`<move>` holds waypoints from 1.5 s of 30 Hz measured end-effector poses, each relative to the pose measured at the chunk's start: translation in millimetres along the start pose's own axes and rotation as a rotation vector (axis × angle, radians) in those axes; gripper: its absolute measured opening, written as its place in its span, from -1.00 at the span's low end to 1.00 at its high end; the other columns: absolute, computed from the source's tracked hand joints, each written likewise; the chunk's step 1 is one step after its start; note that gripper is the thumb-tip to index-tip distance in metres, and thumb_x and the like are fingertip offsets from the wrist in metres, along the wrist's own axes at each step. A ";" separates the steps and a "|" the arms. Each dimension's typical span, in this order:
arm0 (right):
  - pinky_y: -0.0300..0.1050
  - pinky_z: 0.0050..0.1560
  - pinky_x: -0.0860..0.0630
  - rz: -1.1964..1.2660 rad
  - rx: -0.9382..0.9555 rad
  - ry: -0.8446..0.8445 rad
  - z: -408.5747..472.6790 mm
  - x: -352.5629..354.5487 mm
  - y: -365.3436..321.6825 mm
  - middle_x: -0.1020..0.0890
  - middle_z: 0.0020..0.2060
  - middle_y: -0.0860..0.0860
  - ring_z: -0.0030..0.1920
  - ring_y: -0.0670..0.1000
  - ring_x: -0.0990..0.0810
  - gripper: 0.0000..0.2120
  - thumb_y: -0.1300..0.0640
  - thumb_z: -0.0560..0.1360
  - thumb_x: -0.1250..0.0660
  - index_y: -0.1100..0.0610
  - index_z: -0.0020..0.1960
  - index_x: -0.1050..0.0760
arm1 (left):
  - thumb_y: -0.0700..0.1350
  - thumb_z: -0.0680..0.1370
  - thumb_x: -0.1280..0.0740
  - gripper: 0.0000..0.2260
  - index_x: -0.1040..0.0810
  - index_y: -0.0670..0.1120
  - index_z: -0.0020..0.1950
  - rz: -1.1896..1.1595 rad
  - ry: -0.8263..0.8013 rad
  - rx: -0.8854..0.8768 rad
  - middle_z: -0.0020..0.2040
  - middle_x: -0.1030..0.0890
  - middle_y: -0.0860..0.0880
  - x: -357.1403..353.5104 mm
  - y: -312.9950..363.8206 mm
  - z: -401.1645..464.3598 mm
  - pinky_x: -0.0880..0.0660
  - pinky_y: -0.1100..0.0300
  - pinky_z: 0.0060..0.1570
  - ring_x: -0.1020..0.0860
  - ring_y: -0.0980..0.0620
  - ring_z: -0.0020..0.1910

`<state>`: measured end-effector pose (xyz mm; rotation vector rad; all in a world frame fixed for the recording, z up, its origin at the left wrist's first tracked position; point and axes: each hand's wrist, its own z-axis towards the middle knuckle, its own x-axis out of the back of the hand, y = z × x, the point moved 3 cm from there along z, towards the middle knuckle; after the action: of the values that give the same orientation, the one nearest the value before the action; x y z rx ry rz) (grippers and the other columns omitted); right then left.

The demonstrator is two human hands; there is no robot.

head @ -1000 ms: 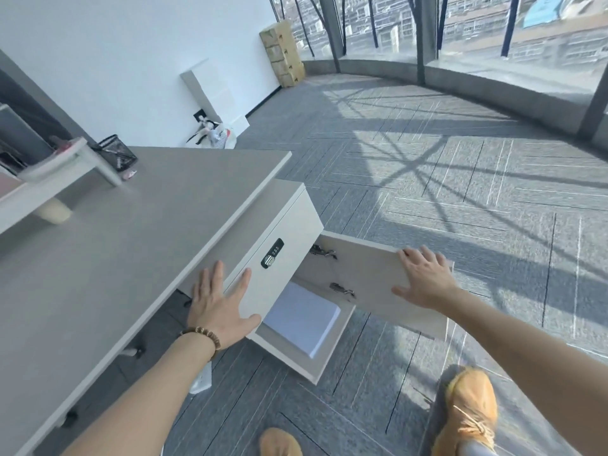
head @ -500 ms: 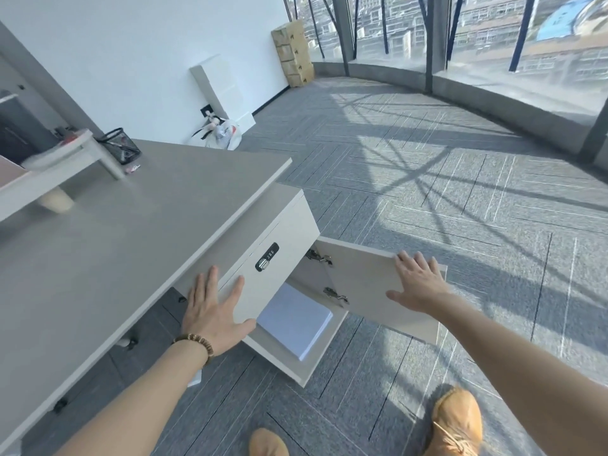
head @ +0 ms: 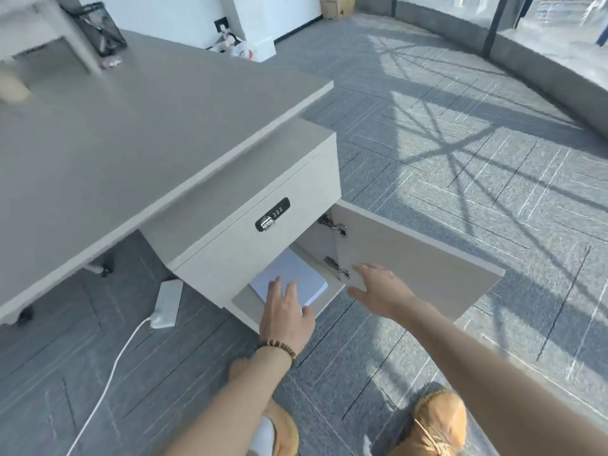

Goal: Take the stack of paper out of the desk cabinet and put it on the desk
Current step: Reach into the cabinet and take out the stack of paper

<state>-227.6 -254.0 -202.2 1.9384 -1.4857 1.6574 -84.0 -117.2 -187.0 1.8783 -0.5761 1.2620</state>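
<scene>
A white stack of paper (head: 296, 274) lies flat on the floor of the open lower compartment of the desk cabinet (head: 263, 248). The cabinet door (head: 414, 258) stands swung out to the right. My left hand (head: 286, 311) reaches into the opening, fingers spread, its fingertips over the near edge of the paper. My right hand (head: 378, 287) hovers open just in front of the door's hinge side, beside the paper's right edge, holding nothing. The grey desk (head: 131, 126) spreads above and left of the cabinet.
A drawer front with a combination lock (head: 272, 214) sits above the opening. A white power strip (head: 166, 302) with its cable lies on the carpet under the desk. A black mesh pen holder (head: 98, 28) stands at the desk's far side. My tan shoes (head: 437, 422) are below.
My left hand left the drawer front and moved down into the cabinet opening onto the paper. My right hand let go of the door's edge and came in toward the opening. The view tilted down.
</scene>
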 end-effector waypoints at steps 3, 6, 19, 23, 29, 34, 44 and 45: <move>0.10 0.29 -0.50 0.045 -0.037 -0.024 44.7 -36.0 2.7 -0.39 0.46 0.05 0.35 0.14 -0.49 -0.47 -0.06 0.58 -0.24 0.09 0.49 -0.32 | -0.12 0.57 -0.22 -0.56 -0.31 -0.14 0.45 -0.029 -0.043 0.080 0.57 -0.20 -0.15 -44.5 -30.6 39.3 -0.38 -0.02 0.36 -0.15 -0.08 0.56; 0.04 0.27 -0.52 0.013 -0.030 -0.085 91.4 -75.4 8.3 -0.50 0.37 0.10 0.28 0.14 -0.55 -0.53 -0.02 0.57 -0.26 0.12 0.44 -0.39 | -0.10 0.58 -0.20 -0.55 -0.28 -0.13 0.48 -0.049 -0.099 0.167 0.58 -0.19 -0.13 -94.7 -62.9 74.5 -0.39 0.00 0.37 -0.12 -0.05 0.58; 0.13 0.42 -0.37 0.084 -0.046 -0.277 227.5 -194.9 44.9 -0.31 0.49 0.16 0.47 0.17 -0.33 -0.40 -0.06 0.60 -0.19 0.14 0.56 -0.15 | -0.11 0.56 -0.29 -0.38 -0.10 -0.18 0.55 -0.213 -0.161 0.510 0.53 -0.25 -0.22 -217.4 -152.5 158.5 -0.31 -0.05 0.40 -0.28 -0.17 0.50; 0.12 0.42 -0.37 0.079 -0.053 -0.275 250.4 -212.9 56.0 -0.31 0.47 0.16 0.46 0.19 -0.33 -0.41 -0.04 0.60 -0.20 0.16 0.54 -0.16 | -0.10 0.56 -0.29 -0.33 -0.03 -0.14 0.58 -0.249 -0.162 0.560 0.56 -0.18 -0.24 -240.7 -157.2 170.0 -0.31 -0.09 0.42 -0.22 -0.21 0.53; 0.15 0.41 -0.36 0.140 -0.067 -0.260 266.7 -232.4 57.5 -0.30 0.48 0.17 0.47 0.21 -0.31 -0.41 -0.04 0.59 -0.22 0.19 0.52 -0.18 | -0.04 0.53 -0.33 -0.28 -0.01 -0.13 0.57 -0.284 -0.136 0.698 0.52 -0.21 -0.27 -261.3 -171.1 180.1 -0.34 -0.14 0.38 -0.27 -0.27 0.49; 0.12 0.47 -0.27 0.256 -0.099 -0.257 296.8 -246.0 51.2 -0.21 0.53 0.22 0.52 0.22 -0.23 -0.26 -0.08 0.57 -0.23 0.20 0.60 0.01 | 0.04 0.44 -0.41 -0.19 -0.07 -0.17 0.55 -0.368 -0.084 0.844 0.47 -0.30 -0.28 -267.8 -182.9 192.0 -0.42 -0.13 0.30 -0.35 -0.29 0.43; 0.12 0.53 -0.09 0.417 -0.194 -0.265 285.0 -261.6 70.9 -0.10 0.59 0.11 0.58 0.18 -0.03 -0.06 -0.17 0.49 -0.32 0.17 0.62 0.12 | 0.03 0.43 -0.42 -0.13 0.00 -0.07 0.59 -0.490 -0.037 1.020 0.53 -0.14 -0.24 -283.3 -167.2 194.3 -0.34 -0.16 0.31 -0.12 -0.28 0.51; 0.14 0.52 -0.09 0.438 -0.206 -0.273 279.2 -260.0 75.0 -0.10 0.59 0.11 0.59 0.18 -0.03 -0.06 -0.18 0.48 -0.32 0.16 0.62 0.11 | 0.03 0.43 -0.43 -0.13 0.01 -0.07 0.59 -0.499 -0.038 1.018 0.54 -0.12 -0.24 -285.3 -163.3 188.8 -0.34 -0.17 0.31 -0.10 -0.28 0.52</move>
<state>-74.1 -338.3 -549.4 1.8783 -2.2204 1.3428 24.9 -188.7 -543.0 2.6079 0.6423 1.2582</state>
